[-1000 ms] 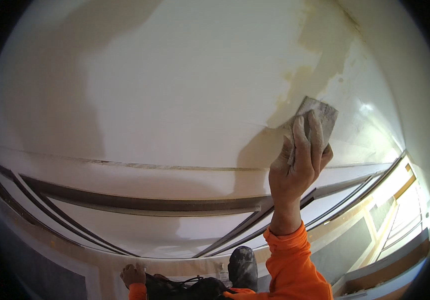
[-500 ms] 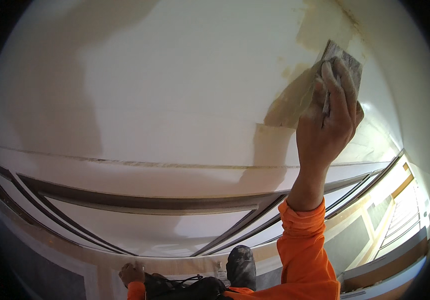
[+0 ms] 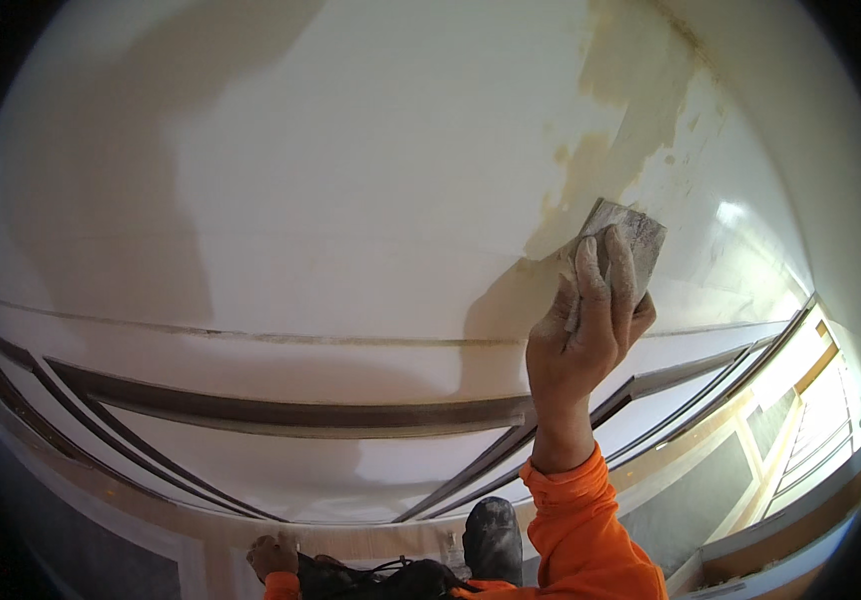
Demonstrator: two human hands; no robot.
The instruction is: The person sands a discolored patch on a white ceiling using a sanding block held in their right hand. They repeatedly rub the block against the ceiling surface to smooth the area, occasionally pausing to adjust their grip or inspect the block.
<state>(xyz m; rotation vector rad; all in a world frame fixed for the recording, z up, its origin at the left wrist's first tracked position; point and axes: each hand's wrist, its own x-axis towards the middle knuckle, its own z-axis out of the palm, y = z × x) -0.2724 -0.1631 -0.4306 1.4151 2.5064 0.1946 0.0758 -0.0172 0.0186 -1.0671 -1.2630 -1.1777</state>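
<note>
Dusty grey rectangular flat tool (image 3: 644, 240) held in my right grip (image 3: 583, 335)

My right grip is closed round the tool, fingers over its face, thumb side behind; the fingers (image 3: 623, 275) are coated in pale dust; the tool lies before the off-white smooth wall (image 3: 351, 170), at the lower end of an irregular tan patch (image 3: 616, 125); whether its edge touches the surface I cannot tell; a bright orange cloth sleeve (image 3: 583, 520) covers the forearm behind it; lower down, a rough, thin horizontal seam (image 3: 331, 340) crosses the wall, and below that runs a long dark brown moulding (image 3: 281, 417); at the bottom edge is a dark, dust-marked shoe (image 3: 494, 540); to its left, well apart from the tool, my left grip (image 3: 274, 556) hangs low, its fingers curled, and I cannot tell whether it holds anything.
</note>
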